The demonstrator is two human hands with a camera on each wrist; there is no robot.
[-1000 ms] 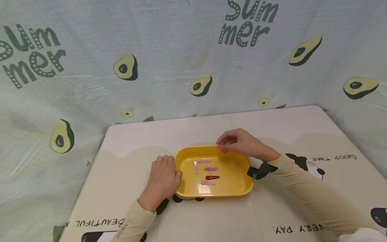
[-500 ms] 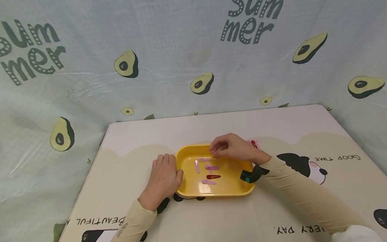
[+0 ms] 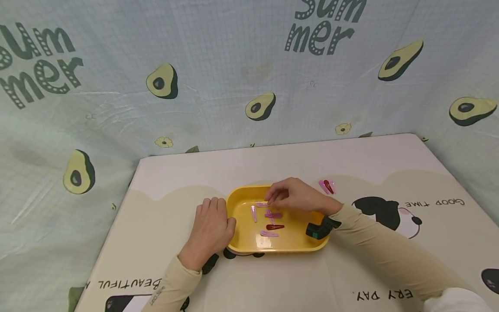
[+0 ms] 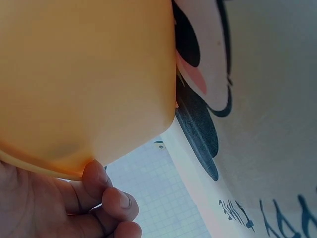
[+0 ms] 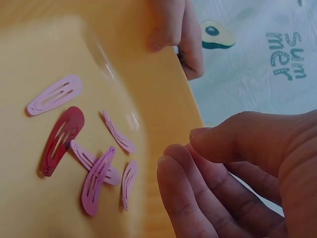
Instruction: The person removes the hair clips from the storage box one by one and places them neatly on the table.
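Note:
A yellow tray (image 3: 296,250) stands on the table with several pink snap hair clips and one dark red hair clip (image 5: 62,140) lying in it. My left hand (image 3: 210,227) grips the tray's left rim, its fingertips curled against the outer wall in the left wrist view. Over the back of the tray hovers my right hand (image 3: 292,195), fingers loosely bent with nothing between them. Its fingertips are near the rearmost pink hair clip (image 3: 261,204). In the right wrist view two pink clips cross, a magenta-pink clip (image 5: 94,191) lying over a lighter one.
To the right behind the tray, two pink hair clips and a red hair clip (image 3: 328,186) lie side by side on the printed tablecloth (image 3: 234,286). A hanging avocado-print cloth (image 3: 210,78) stands behind the table's far edge.
My right hand has moved left and nearer over the tray, toward the hair clips, uncovering the clips on the table behind it. My left hand keeps its grip on the rim.

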